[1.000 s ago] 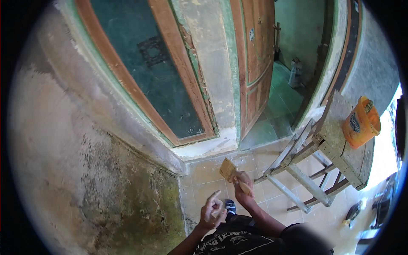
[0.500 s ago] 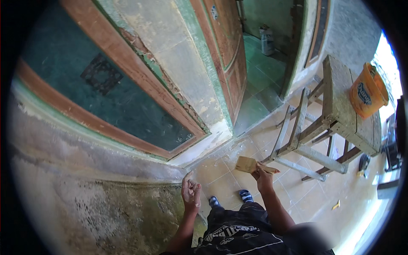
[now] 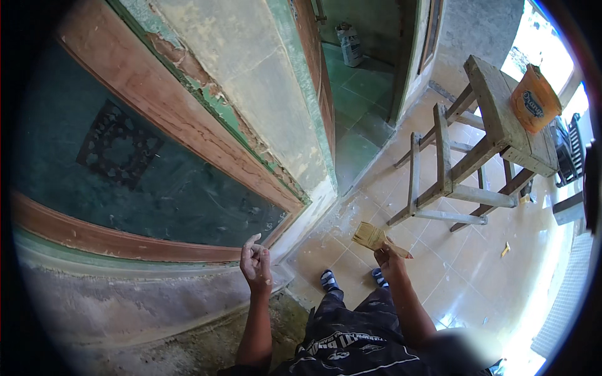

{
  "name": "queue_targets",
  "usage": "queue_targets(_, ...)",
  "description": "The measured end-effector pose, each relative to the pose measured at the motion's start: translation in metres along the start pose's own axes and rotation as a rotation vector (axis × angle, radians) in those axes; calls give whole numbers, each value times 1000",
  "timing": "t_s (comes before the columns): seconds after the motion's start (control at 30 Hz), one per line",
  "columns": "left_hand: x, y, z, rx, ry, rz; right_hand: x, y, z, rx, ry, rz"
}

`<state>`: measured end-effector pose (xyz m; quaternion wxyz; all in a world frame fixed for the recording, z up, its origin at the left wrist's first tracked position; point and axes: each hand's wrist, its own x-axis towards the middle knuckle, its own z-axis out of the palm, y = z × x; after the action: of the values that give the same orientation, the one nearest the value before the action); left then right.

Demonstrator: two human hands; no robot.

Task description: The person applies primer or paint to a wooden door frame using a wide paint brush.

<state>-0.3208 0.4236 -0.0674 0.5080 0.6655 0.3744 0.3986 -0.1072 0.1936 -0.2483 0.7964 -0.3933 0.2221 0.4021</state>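
My right hand (image 3: 390, 258) is closed around the handle of a putty knife (image 3: 369, 235), whose wide flat tan blade points left above the tiles. The handle's reddish end sticks out on the right side of my fist. My left hand (image 3: 256, 266) is raised by the lower corner of the window frame (image 3: 276, 194), its fingers apart and partly bent, dusted with whitish powder. Nothing shows in it. Past the fingertips is the dark greenish window pane (image 3: 194, 188). Beside the frame runs a wall strip (image 3: 251, 69) with patchy, flaking paint.
To the right stands a worn wooden bench (image 3: 480, 94) carrying an orange bucket (image 3: 535, 103). Through the doorway (image 3: 364, 119) a white sack (image 3: 350, 45) rests on green tiles. Whitish crumbs lie on the floor tiles near the wall corner. A small yellow object (image 3: 505, 249) is on the floor at right.
My view has shifted toward the window. My left hand has moved left and up toward the lower frame corner. My right hand still holds the putty knife, its blade now tilted differently.
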Motion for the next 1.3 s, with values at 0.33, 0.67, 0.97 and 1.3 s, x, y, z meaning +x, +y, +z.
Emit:
queue_targets(0.33, 95, 8, -39, 332, -69, 795, -9, 53, 46, 49, -41, -75)
queue_targets(0.67, 184, -58, 3, 367, 62, 1196, 72, 70, 39, -115, 122, -127)
queue_targets(0.97, 197, -117, 30, 698, -48, 1244, 238, 121, 0, -121, 113, -159)
queue_targets(1.3, 199, -177, 41, 968, -11, 1433, 353, 190, 6, -2, 46, -378)
